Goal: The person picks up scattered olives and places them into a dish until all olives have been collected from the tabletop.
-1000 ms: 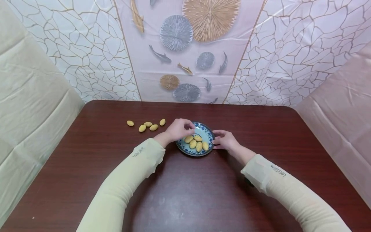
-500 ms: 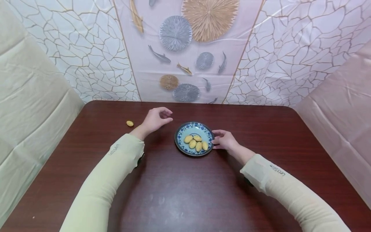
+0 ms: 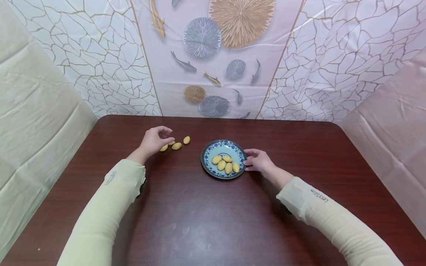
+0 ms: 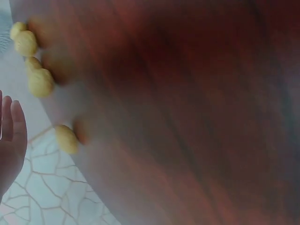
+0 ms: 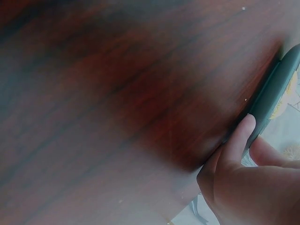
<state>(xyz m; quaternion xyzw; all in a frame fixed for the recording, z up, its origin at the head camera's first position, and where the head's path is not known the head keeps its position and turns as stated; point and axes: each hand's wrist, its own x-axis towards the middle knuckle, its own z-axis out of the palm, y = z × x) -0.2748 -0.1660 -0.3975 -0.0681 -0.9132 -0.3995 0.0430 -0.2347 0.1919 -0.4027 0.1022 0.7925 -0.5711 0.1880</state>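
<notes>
Several small yellow oval pieces with a slightly rough skin (image 3: 176, 146) lie on the table at the back left; the left wrist view shows more of them, one yellow oval piece (image 4: 66, 139) set apart. My left hand (image 3: 154, 141) hovers over the left part of this group, fingers loosely bent, thumb apart, nothing visible between them. It hides some of the pieces. A blue-and-white patterned plate (image 3: 213, 174) stands right of them, bearing several more yellow pieces (image 3: 228, 168). At its right rim, my right hand (image 3: 259, 162) pinches the dark edge between thumb and fingers.
The dark red-brown wooden table (image 3: 199, 218) carries everything. A patterned cloth backdrop (image 3: 213, 62) hangs behind its far edge, with pale padded panels (image 3: 36, 111) along the sides.
My left hand has moved left from over the plate to the loose yellow pieces, fingers spreading on the way. The right hand and the plate have stayed put.
</notes>
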